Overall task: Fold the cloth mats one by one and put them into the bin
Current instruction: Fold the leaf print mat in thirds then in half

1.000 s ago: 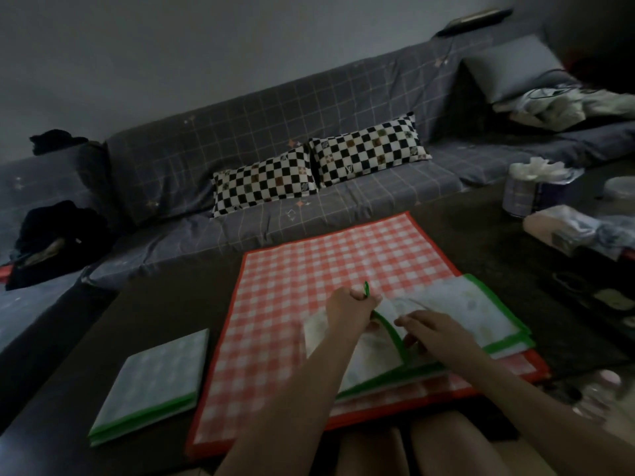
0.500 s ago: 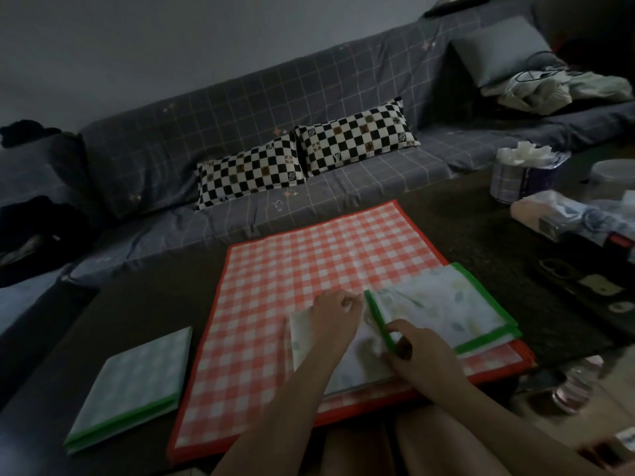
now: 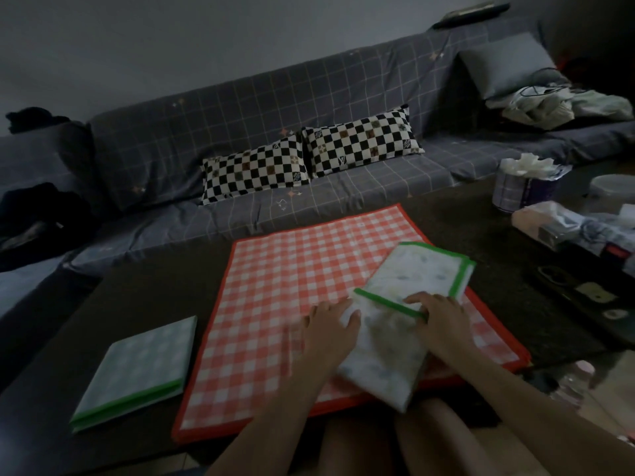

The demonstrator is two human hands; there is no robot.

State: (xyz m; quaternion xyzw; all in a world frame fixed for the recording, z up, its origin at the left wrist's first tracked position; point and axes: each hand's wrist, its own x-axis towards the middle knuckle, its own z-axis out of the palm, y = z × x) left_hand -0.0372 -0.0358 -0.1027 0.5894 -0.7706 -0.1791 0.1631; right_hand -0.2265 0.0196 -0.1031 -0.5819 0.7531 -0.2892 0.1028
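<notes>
The white floral cloth mat with green border [image 3: 395, 338] is blurred at its near end, and it hides part of the red checked cloth mat [image 3: 275, 304]. The dim clutter [image 3: 584, 235] on the tabletop's right side is unclear.

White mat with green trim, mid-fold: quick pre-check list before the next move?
1. Both hands on the mat: ok. Left hand lies flat at its left edge, right hand presses on the green border.
2. White mat fully folded: not ok. A folded part lies beyond the hands and a loose white part hangs toward the person.
3. Edges aligned: cannot tell, the near part is blurred.
4. Work surface: ok. The red checked mat lies flat underneath on the table.
5. Earlier mat done: ok. A folded green mat sits to the left on the table.
6. Bin location: cannot tell, no bin in view.
</notes>
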